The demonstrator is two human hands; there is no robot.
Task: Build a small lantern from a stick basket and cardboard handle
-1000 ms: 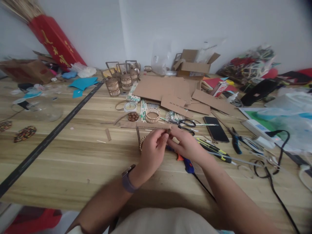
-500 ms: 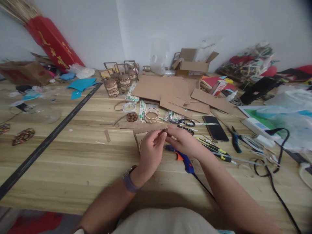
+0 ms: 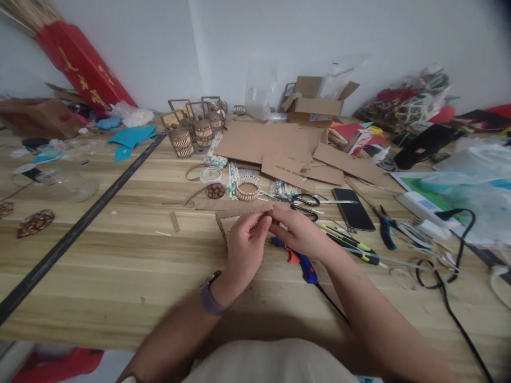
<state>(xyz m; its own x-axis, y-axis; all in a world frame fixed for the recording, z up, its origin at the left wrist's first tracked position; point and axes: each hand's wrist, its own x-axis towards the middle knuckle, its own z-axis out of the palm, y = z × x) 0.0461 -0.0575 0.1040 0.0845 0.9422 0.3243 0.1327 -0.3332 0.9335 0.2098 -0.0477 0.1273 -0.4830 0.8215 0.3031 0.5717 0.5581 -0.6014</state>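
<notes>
My left hand (image 3: 246, 242) and my right hand (image 3: 297, 230) meet in front of me, above the table. Both are closed at the fingertips, pinching one end of a bent brown cardboard strip (image 3: 235, 215). The strip runs left from my fingers and folds downward at a corner, like a squared handle. Its lower left part is mostly hidden behind my left hand. Just under my right hand lies a blue hot glue gun (image 3: 307, 268) with an orange trigger. Beyond my hands sits a striped ring (image 3: 248, 188) beside a small dish of brown beads (image 3: 215, 191).
Black-handled scissors (image 3: 305, 200), a phone (image 3: 353, 209), a yellow-black utility knife (image 3: 351, 244) and pliers (image 3: 385, 229) lie to the right. Flat cardboard sheets (image 3: 259, 141) are stacked behind. Small striped baskets (image 3: 182, 144) with tall handles stand at the back left. Cables loop at the right.
My hands keep their pinch on the cardboard strip, with only a very slight shift to the left. The whole view has moved a little; nothing else visibly differs.
</notes>
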